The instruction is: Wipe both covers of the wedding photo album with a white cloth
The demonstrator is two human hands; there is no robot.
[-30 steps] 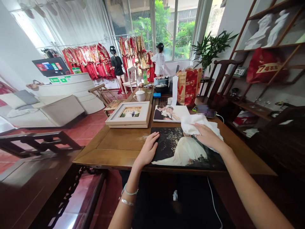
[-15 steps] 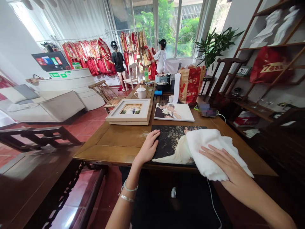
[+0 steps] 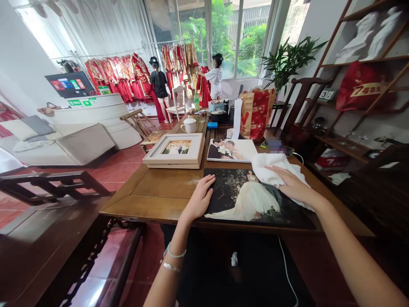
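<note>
A large dark wedding photo panel (image 3: 252,198) lies flat at the near edge of the wooden table (image 3: 159,189). My left hand (image 3: 200,200) rests on the panel's left edge, fingers laid flat and slightly curled over it. My right hand (image 3: 292,185) presses a white cloth (image 3: 275,168) onto the panel's upper right part, fingers spread on the cloth.
Behind the panel lie a second wedding print (image 3: 231,150) and stacked white picture frames (image 3: 175,150). Farther back stand a white teapot (image 3: 190,125), a red patterned bag (image 3: 254,113) and a phone (image 3: 277,147). Two people stand by racks of red dresses (image 3: 121,79). A shelf unit (image 3: 361,85) rises at right.
My right hand has swept the cloth from the panel's lower right corner back up to its upper right. The left hand has stayed on the left edge.
</note>
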